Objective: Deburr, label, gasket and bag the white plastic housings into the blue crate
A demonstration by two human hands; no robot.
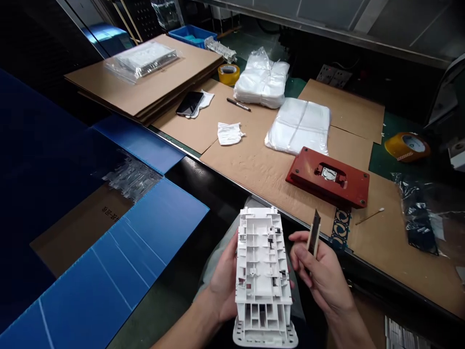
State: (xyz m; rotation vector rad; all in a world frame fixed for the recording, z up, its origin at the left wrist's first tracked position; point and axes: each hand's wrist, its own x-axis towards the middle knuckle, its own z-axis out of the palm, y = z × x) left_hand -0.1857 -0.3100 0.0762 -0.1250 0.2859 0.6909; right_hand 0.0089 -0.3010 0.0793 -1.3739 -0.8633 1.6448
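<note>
A long white plastic part, its ribbed inner side facing up, rests in my left hand, whose fingers wrap round it from the left and beneath. To its right, my right hand holds a utility knife between thumb and fingers, with the dark blade pointing up. The knife and the white part are apart. Both hands are above my lap, in front of the table edge.
On the cardboard-covered table lie a red fixture, bagged white stacks, a phone, a pen, a cotton swab and tape rolls. A blue box with plastic bags stands at left.
</note>
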